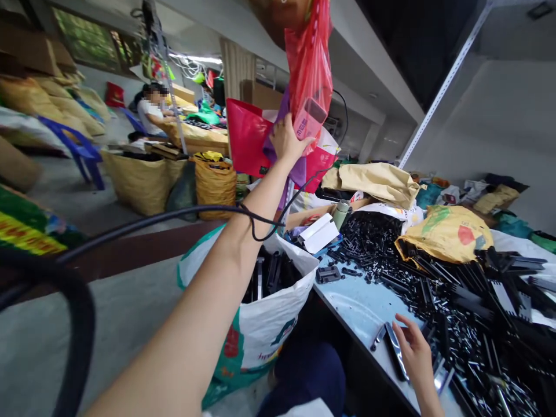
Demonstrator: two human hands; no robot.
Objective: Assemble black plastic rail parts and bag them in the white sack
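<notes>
My left hand is raised at the upper middle, its thumb and fingers around the lower part of a hanging red plastic bag. A pink box shows through the bag beside my fingers. Behind the hand hang a purple cloth and a bright pink bag. At the lower right, my right hand is over the table with its fingers apart and nothing seen in them. Just left of it lies a black and shiny metal part, with a smaller dark piece alongside.
Piles of small black parts cover much of the blue table. A white box and green bottle stand behind. Left of the table is a sack of black parts. A black cable crosses my left arm. A person sits far back.
</notes>
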